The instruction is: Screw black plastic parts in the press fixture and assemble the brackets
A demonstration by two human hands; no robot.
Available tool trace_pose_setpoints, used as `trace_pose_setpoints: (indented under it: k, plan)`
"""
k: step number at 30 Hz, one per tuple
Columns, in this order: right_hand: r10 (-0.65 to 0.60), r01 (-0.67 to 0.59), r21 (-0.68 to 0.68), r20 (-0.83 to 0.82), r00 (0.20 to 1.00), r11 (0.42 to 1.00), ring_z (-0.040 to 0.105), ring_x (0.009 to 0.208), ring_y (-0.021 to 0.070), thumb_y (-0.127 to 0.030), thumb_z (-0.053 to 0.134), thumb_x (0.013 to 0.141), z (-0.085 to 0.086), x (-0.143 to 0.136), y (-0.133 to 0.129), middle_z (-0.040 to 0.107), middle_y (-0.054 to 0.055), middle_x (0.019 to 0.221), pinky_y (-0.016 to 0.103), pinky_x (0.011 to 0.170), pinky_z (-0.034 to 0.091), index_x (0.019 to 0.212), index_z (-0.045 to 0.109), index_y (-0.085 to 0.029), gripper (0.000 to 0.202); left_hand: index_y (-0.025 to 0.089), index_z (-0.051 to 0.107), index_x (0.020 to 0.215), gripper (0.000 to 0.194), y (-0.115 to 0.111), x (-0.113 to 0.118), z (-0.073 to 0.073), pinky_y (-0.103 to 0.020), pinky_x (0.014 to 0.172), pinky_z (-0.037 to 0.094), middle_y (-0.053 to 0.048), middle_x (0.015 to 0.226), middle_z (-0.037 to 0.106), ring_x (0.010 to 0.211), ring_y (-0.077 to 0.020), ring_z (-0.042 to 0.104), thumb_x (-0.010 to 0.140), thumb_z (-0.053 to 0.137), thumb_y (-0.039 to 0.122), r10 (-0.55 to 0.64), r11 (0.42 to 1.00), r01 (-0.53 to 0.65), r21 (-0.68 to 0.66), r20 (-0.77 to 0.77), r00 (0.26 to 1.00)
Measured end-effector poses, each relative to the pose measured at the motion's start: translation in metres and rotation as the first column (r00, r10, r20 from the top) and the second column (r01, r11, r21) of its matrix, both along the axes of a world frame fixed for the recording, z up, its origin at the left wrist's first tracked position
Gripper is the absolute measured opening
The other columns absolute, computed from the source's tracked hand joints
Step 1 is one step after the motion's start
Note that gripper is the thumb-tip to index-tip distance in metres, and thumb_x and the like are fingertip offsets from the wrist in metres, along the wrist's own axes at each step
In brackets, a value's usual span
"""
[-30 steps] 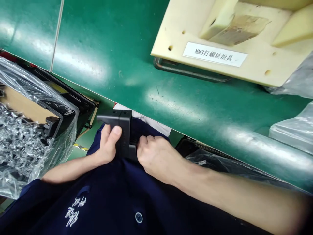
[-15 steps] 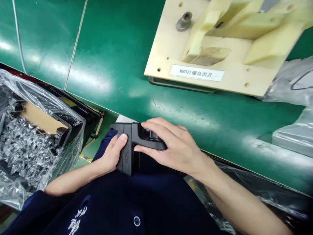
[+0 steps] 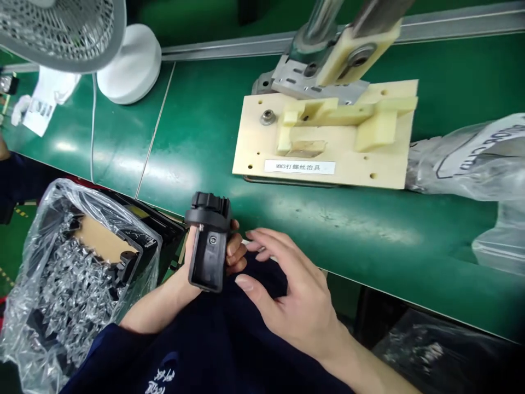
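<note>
My left hand (image 3: pixel 234 254) is wrapped round a black plastic bracket (image 3: pixel 208 257) and holds it upright in front of my body. A ribbed, knob-like end faces up, and the hollow rectangular side with a small screw inside is turned toward me. Just right of it, my right hand (image 3: pixel 293 295) is open, thumb and fingers apart, holding nothing. Its fingertips are close to my left fingers; I cannot tell whether they touch. Beyond both hands, a cream-coloured fixture (image 3: pixel 248 142) with raised blocks and a printed label (image 3: pixel 299 167) stands on the green bench (image 3: pixel 197 142).
At left, a plastic-lined bin (image 3: pixel 143 246) holds several wrapped parts. A white fan (image 3: pixel 131 65) stands at the back left, its cord (image 3: pixel 93 126) crossing the bench. Metal posts (image 3: pixel 324 24) rise behind the fixture. Clear plastic bags (image 3: pixel 467 169) lie at right. Another person's sleeve (image 3: pixel 20 175) shows far left.
My right hand has let go of the bracket and opened beside it. My left hand has turned the bracket so its hollow side shows. The view has widened, bringing in the fan and posts.
</note>
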State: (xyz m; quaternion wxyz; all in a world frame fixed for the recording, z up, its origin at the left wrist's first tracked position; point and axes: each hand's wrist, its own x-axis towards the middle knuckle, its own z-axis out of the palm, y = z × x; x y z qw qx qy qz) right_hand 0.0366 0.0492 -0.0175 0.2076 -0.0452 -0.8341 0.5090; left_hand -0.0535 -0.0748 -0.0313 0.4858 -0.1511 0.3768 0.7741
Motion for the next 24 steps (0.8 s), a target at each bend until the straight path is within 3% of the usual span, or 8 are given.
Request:
trace_pose_setpoints:
  k: [4, 8, 11, 13, 16, 21, 24]
  plan:
    - [-0.061, 0.059, -0.034, -0.063, 0.996, 0.998, 0.066, 0.1, 0.0278, -0.048, 0.064, 0.086, 0.009, -0.005, 0.003, 0.064, 0.016, 0.114, 0.042, 0.085, 0.059, 0.133, 0.044, -0.013, 0.062, 0.018, 0.065, 0.09, 0.063, -0.011, 0.003, -0.01, -0.03, 0.062, 0.051, -0.003, 0.071, 0.064, 0.064, -0.0167, 0.059, 0.06, 0.069, 0.073, 0.06, 0.987, -0.1, -0.127, -0.284, 0.957]
    - [-0.072, 0.068, -0.169, -0.017, 0.997, 0.983, 0.069, 0.091, 0.0225, -0.036, 0.068, 0.084, 0.005, -0.005, 0.008, 0.069, 0.009, 0.107, 0.035, 0.083, 0.06, 0.124, 0.051, -0.019, 0.047, 0.019, 0.062, 0.099, 0.07, -0.027, -0.001, -0.021, -0.037, 0.079, 0.055, -0.004, 0.086, 0.069, 0.08, -0.0222, 0.066, 0.047, 0.085, 0.06, 0.032, 0.972, -0.168, -0.167, -0.61, 0.792]
    - [-0.056, 0.06, -0.304, 0.019, 0.998, 0.951, 0.07, 0.089, 0.0217, -0.036, 0.071, 0.082, -0.002, -0.003, 0.011, 0.069, 0.008, 0.106, 0.034, 0.083, 0.06, 0.12, 0.054, -0.021, 0.044, 0.019, 0.058, 0.101, 0.066, -0.032, -0.001, -0.028, -0.037, 0.081, 0.055, -0.004, 0.087, 0.068, 0.081, -0.0214, 0.067, 0.053, 0.084, 0.056, -0.018, 0.958, -0.199, -0.206, -0.737, 0.676]
    - [-0.042, 0.05, -0.387, 0.029, 0.999, 0.921, 0.07, 0.088, 0.0208, -0.036, 0.072, 0.081, -0.006, -0.002, 0.013, 0.069, 0.007, 0.105, 0.033, 0.083, 0.059, 0.118, 0.054, -0.022, 0.043, 0.019, 0.056, 0.102, 0.064, -0.031, 0.001, -0.029, -0.034, 0.079, 0.056, -0.004, 0.086, 0.067, 0.079, -0.0196, 0.066, 0.057, 0.082, 0.055, -0.02, 0.951, -0.226, -0.212, -0.771, 0.637]
    - [-0.006, 0.018, -0.447, 0.028, 1.0, 0.894, 0.068, 0.091, 0.0205, -0.042, 0.072, 0.081, -0.01, -0.004, 0.015, 0.068, 0.007, 0.106, 0.032, 0.085, 0.057, 0.118, 0.054, -0.023, 0.046, 0.021, 0.055, 0.104, 0.062, -0.024, 0.005, -0.022, -0.033, 0.08, 0.056, -0.002, 0.086, 0.066, 0.08, -0.0181, 0.065, 0.058, 0.083, 0.051, 0.008, 0.947, -0.255, -0.196, -0.778, 0.629]
    - [0.104, -0.08, -0.475, 0.025, 0.994, 0.876, 0.058, 0.115, 0.0275, -0.058, 0.069, 0.079, -0.014, -0.005, 0.013, 0.057, 0.013, 0.126, 0.041, 0.101, 0.048, 0.135, 0.043, -0.02, 0.072, 0.018, 0.063, 0.093, 0.049, -0.003, 0.006, -0.004, -0.038, 0.082, 0.057, -0.006, 0.086, 0.067, 0.082, -0.0216, 0.067, 0.066, 0.075, 0.057, 0.031, 0.946, -0.251, -0.206, -0.711, 0.703]
    - [0.182, -0.13, -0.504, 0.055, 0.982, 0.854, 0.06, 0.113, 0.0277, -0.053, 0.065, 0.084, -0.014, 0.004, 0.01, 0.06, 0.013, 0.124, 0.04, 0.096, 0.051, 0.13, 0.05, -0.019, 0.059, 0.016, 0.066, 0.091, 0.051, 0.003, 0.011, 0.0, -0.037, 0.076, 0.059, -0.007, 0.084, 0.069, 0.078, -0.0223, 0.067, 0.067, 0.074, 0.06, 0.006, 0.953, -0.222, -0.205, -0.721, 0.693]
